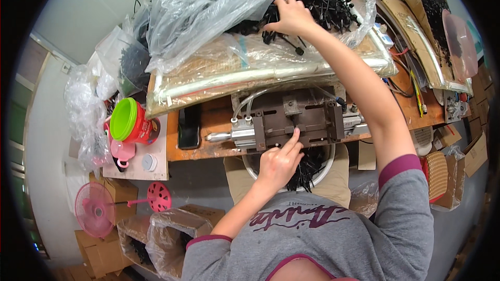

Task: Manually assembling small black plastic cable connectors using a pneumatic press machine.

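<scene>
My left hand [280, 165] is at the front edge of a dark metal clamping fixture [273, 122], its index finger stretched out to touch the middle. The other fingers are partly bent, and I see nothing held in them. Farther off, my right hand [292, 18] reaches onto a heap of thin black plastic parts [330, 8], thumb and fingers apart. A few of these parts lie right under its palm. In a white-rimmed round container [330, 169] between my knees, below the left hand, sits a bunch of similar black pieces [302, 171].
Clear plastic sheeting [208, 15] covers much of the raised tray behind the fixture. A phone [189, 127] lies left of the fixture's air cylinder [242, 136]. Farther left stand a red-and-green bucket [125, 119] and a pink fan [95, 209]. Cables [401, 75] run at the right.
</scene>
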Demonstrator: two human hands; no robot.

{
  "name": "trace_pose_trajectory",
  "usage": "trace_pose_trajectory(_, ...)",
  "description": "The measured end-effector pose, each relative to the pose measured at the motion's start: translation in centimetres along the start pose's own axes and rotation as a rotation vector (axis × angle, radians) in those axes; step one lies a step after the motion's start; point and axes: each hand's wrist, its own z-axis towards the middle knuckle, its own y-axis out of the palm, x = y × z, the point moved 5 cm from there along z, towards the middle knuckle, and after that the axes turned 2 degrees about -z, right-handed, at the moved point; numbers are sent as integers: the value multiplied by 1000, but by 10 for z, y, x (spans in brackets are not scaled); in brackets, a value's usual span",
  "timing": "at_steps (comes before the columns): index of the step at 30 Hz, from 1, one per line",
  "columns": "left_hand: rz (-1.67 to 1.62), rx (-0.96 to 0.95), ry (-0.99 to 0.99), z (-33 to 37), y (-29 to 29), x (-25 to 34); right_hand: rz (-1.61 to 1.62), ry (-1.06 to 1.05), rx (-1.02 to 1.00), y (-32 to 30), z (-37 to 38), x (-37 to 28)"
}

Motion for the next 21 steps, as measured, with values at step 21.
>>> trace_pose_trajectory(21, -251, -57, 162, -20, -38, 19, 295, -416, -288, -3, -12, 24)
